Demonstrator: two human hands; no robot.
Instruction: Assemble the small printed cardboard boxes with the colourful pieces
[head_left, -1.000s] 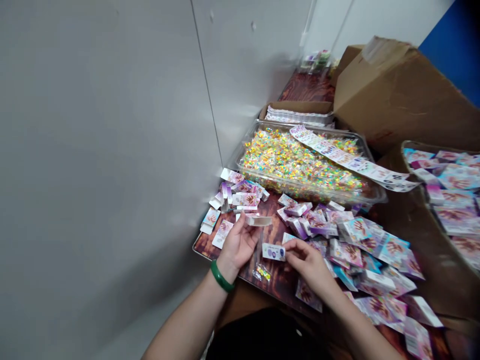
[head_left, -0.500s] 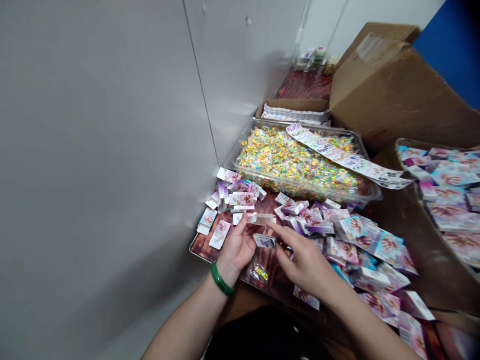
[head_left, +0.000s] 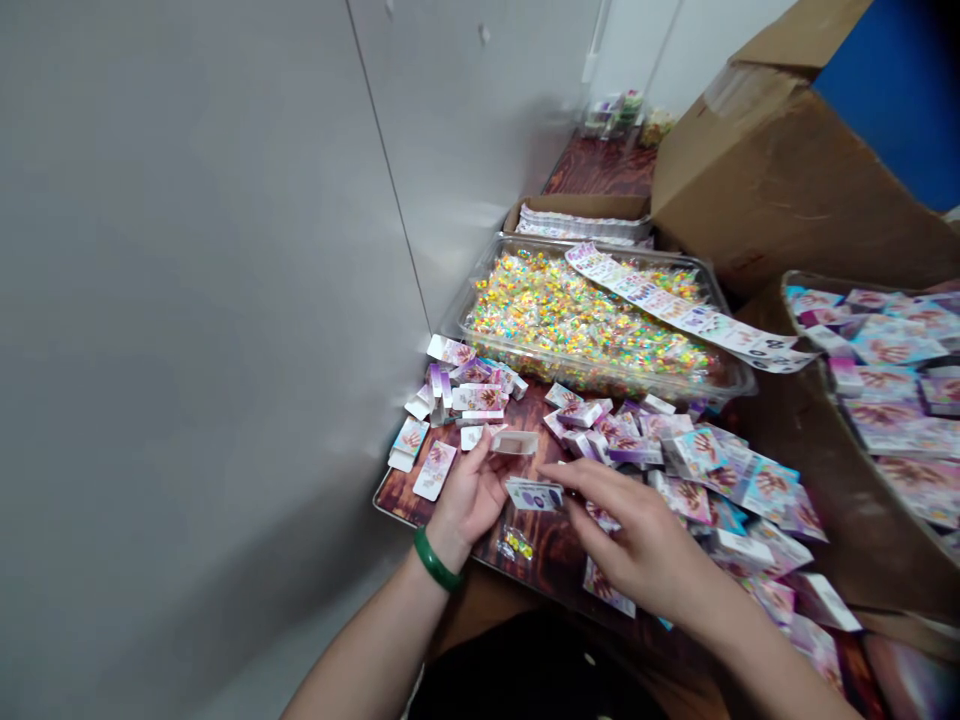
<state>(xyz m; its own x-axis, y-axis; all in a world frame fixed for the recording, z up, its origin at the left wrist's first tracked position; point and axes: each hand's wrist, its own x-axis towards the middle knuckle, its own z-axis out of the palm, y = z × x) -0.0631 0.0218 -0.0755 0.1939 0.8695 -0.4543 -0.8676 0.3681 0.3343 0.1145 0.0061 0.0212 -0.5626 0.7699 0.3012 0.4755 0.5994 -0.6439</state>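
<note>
Small open carton is held in the left hand above the table: presumably light, crushable, best gripped by its side walls. Folded slip, likely creasable, is pinched by the right hand just below. Bead packet is laid by the near edge; the right is crowded by loose cartons, the back by clear tray.

Far on the table sits a tub, a strip across it — nearer, box piles left and right, and, seemingly, a sachet by the near edge.
</note>
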